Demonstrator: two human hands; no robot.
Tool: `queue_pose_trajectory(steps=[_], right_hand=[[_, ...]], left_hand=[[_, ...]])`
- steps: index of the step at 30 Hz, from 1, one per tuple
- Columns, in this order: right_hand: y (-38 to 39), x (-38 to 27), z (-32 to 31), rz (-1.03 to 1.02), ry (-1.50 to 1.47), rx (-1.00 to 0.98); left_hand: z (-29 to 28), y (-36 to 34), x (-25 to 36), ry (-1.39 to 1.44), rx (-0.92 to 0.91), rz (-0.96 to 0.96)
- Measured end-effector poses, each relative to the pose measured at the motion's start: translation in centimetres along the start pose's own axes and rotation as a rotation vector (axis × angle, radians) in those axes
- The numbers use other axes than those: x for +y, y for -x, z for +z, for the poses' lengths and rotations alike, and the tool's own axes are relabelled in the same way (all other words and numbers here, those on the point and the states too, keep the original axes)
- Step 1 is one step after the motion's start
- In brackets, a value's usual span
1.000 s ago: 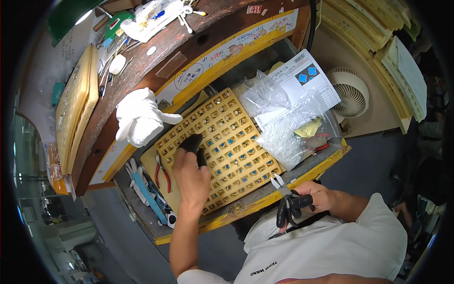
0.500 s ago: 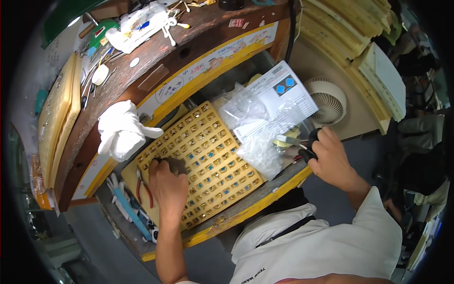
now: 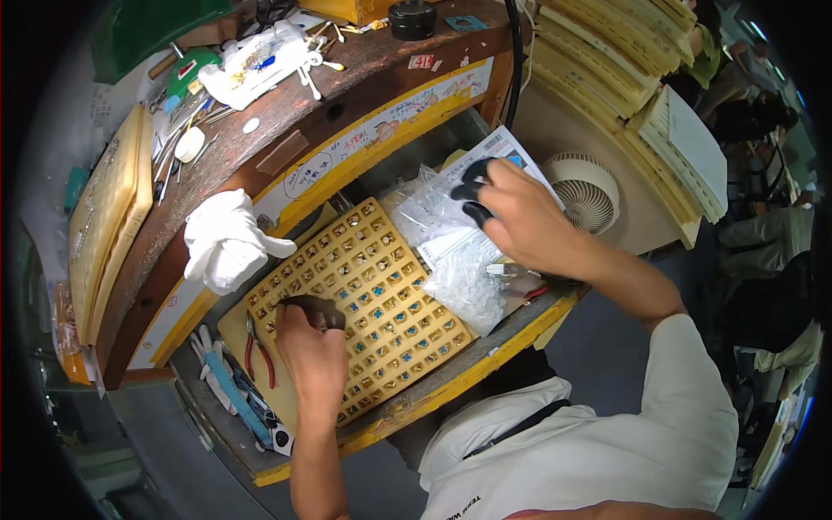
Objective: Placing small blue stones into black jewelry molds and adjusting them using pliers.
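Note:
My left hand [image 3: 310,347], black covers on its fingertips, is bent over the yellow gridded tray [image 3: 414,345]; what it grips is hidden. Small gold and blue pieces sit in the tray's cells. Red-handled pliers [image 3: 260,355] lie left of it. My right hand [image 3: 518,212], also with black fingertip covers, is over the printed sheet [image 3: 501,139] and a clear bag [image 3: 420,208], its fingers apart and empty. Below it, a silver tool [image 3: 507,270] lies by a bag of small clear bits [image 3: 464,295].
The open drawer [image 3: 407,406] holds all this and tools with blue handles [image 3: 234,386]. A white glove [image 3: 227,243] hangs on the cluttered wooden bench [image 3: 303,87]. At the right are a round fan [image 3: 579,198], stacked yellow trays [image 3: 598,69] and several other people [image 3: 754,113].
My right hand has moved up over the sheet and let go of the tool it carried, now lying below. My left hand has shifted slightly left and down, still over the tray.

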State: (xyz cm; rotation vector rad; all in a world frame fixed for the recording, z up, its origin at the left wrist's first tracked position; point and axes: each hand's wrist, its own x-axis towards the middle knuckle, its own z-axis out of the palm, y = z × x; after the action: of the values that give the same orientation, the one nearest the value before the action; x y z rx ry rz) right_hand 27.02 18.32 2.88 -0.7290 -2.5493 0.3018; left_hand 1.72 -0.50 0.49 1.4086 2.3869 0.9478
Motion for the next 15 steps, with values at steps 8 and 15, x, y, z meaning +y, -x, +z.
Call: queue_pose_trajectory(steps=[8,15], right_hand=[[-3.7,3.4,3.1,0.159,-0.085,-0.35],[-4.1,3.8,3.6,0.016,-0.169,-0.395]], left_hand=[[1.4,0.0,1.3,0.447,-0.029,0.085],[2.6,-0.3,1.9,0.552,-0.121,0.099]])
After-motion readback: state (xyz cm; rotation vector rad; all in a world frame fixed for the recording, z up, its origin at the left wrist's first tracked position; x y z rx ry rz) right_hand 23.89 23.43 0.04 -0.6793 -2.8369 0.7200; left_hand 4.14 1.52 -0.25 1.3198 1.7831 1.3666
